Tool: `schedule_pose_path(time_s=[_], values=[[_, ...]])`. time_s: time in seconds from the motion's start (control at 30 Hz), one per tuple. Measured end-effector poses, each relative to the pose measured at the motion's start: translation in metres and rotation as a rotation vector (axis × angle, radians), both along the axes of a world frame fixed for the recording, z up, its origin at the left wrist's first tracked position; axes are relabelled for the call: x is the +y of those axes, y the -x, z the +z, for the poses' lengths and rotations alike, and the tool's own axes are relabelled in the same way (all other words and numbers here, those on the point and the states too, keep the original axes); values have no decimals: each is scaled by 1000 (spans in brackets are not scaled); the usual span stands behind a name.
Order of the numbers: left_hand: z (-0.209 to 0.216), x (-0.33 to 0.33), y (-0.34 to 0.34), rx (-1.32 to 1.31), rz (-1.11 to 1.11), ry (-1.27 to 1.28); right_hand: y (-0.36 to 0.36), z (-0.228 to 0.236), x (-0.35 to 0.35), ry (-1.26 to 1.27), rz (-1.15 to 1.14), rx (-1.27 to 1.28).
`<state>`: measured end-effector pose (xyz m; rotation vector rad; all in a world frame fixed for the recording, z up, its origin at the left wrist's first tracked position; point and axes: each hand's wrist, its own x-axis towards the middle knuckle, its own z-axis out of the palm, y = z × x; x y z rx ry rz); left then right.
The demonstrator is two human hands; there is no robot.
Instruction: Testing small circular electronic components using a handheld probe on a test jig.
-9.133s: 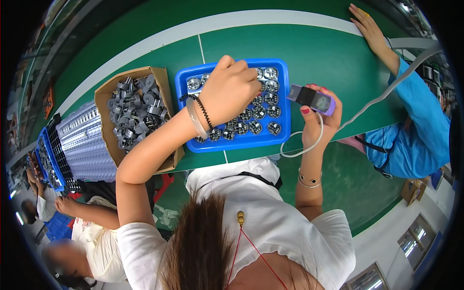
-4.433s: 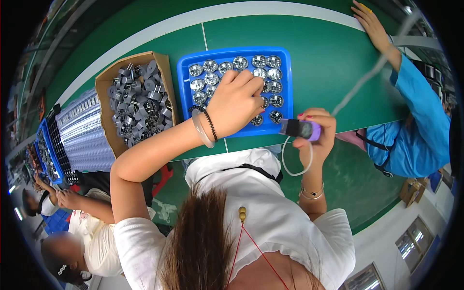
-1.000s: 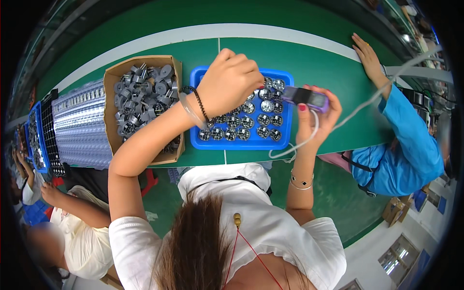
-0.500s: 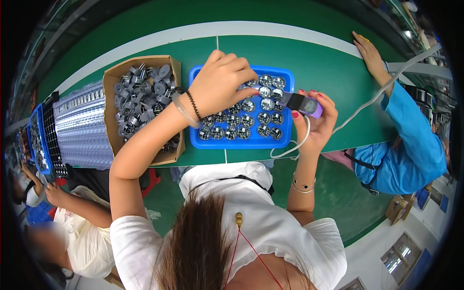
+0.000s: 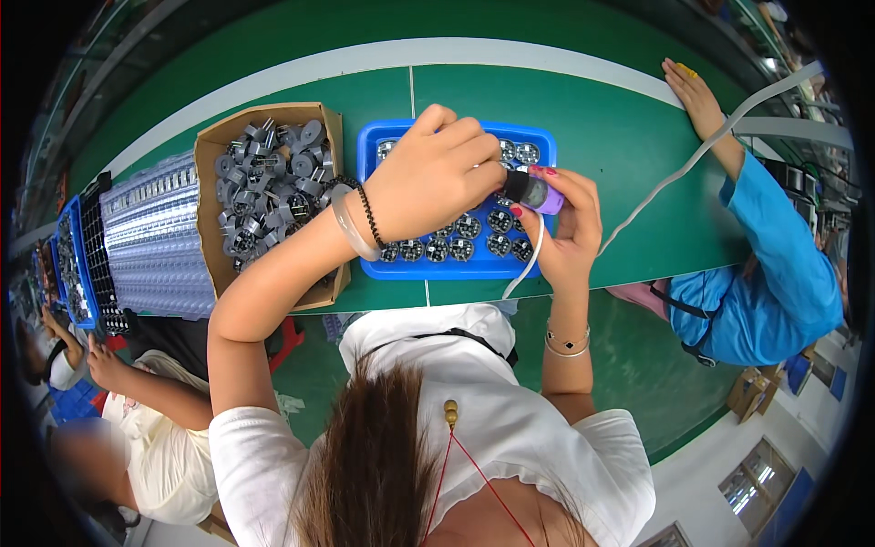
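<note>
My left hand reaches over the blue tray, back of the hand up. Its fingers are curled closed at the tray's right half, and what they pinch, if anything, is hidden. In my right hand I hold a purple handheld device with a black nose and a pale cable. The black nose points left, close to my left fingertips; I cannot tell if they touch. Several round, shiny parts lie in rows in the tray, some covered by my hands.
Left of the tray stands a cardboard box full of grey round parts with metal pins. Further left are stacked clear plastic trays. A co-worker's blue sleeve and hand rest at the right. Another person sits at the left.
My right hand has moved left with the purple device. My left hand has shifted right and slightly nearer, so the device's nose and my left fingertips are now close together.
</note>
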<state>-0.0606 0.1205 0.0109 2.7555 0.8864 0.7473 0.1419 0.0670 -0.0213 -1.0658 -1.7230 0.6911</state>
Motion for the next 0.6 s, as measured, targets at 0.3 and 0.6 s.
schedule_pose_path(time_s=[0.3, 0.6], values=[[4, -1, 2, -132, 7, 116, 1, 4, 0, -26, 8, 81], [0, -2, -1, -181, 11, 119, 5, 3, -3, -6, -53, 209]])
